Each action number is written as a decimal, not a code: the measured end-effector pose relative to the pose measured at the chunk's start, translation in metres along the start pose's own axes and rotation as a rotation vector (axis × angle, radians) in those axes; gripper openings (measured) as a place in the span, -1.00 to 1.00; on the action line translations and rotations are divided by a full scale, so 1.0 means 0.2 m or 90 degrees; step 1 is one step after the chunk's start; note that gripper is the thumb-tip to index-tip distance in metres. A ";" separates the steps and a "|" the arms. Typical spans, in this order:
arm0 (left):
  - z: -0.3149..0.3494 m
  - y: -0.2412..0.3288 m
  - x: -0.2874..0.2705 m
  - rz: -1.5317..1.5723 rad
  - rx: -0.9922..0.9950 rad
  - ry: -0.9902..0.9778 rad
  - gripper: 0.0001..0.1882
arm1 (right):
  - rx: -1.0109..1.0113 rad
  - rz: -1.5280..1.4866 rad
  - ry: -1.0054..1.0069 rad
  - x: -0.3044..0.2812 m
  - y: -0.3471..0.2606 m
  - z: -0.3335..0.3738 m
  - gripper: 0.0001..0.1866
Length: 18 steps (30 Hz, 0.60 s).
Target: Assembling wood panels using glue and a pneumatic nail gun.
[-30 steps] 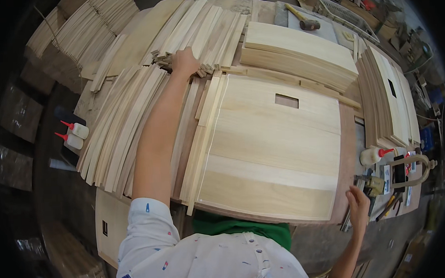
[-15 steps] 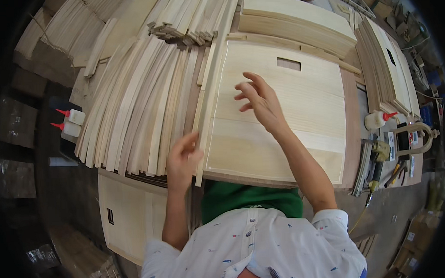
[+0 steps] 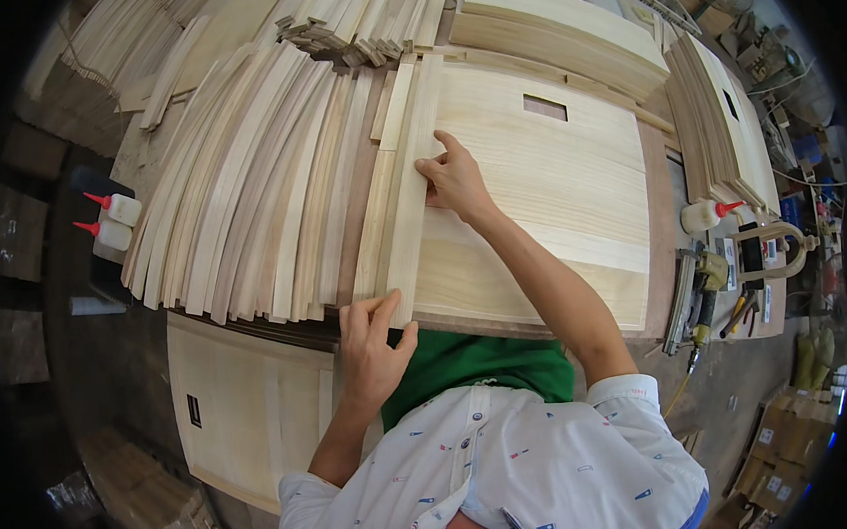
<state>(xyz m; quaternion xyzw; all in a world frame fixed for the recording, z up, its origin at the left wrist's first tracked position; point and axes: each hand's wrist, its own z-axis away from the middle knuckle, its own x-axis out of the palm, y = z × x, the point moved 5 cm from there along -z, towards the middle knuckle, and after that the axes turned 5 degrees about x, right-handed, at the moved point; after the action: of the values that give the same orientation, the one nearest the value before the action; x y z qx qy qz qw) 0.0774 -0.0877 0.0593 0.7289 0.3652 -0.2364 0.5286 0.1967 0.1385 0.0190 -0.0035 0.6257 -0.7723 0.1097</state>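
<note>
A long pale wooden strip [image 3: 408, 209] lies along the left edge of a light wooden panel [image 3: 533, 195], which has a rectangular cutout near its far side. Around the strip's near end, my left hand [image 3: 366, 355] closes with fingers on top and thumb at the right corner. Farther up, my right hand [image 3: 453, 181] grips the right edge of the same strip, its forearm crossing over the panel. The strip covers the panel's left border. What the undersides of my fingers touch is partly hidden.
Many loose wooden strips [image 3: 244, 187] lie side by side on the left. Stacked boards [image 3: 556, 50] stand behind the panel, more boards [image 3: 717, 124] at right. A glue bottle [image 3: 702, 217] and a nail gun [image 3: 708, 278] lie right; two red-tipped bottles [image 3: 115, 235] stand left.
Both hands have come onto the strip, the right moving left from above the panel. The strip now lies over the white glue line seen earlier along the panel's left edge.
</note>
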 end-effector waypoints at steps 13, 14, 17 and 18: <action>-0.12 -0.07 0.01 -0.025 0.019 -0.015 -0.52 | 0.022 0.161 -0.087 0.02 -0.08 -0.13 -0.48; -0.12 -0.07 0.02 -0.019 0.020 -0.019 -0.53 | 0.026 0.158 -0.086 0.00 -0.08 -0.12 -0.48; -0.11 -0.08 0.04 -0.015 0.017 -0.032 -0.54 | -0.012 0.190 -0.083 -0.14 -0.09 -0.04 -0.48; -0.11 -0.09 0.05 -0.014 0.015 -0.036 -0.54 | -0.008 0.172 -0.085 -0.22 -0.12 0.05 -0.49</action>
<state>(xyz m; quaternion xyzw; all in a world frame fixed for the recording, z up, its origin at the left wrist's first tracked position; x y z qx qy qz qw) 0.0692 -0.0612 0.0489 0.7240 0.3555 -0.2669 0.5275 0.2363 0.1416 0.0509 0.0288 0.6168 -0.7445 0.2538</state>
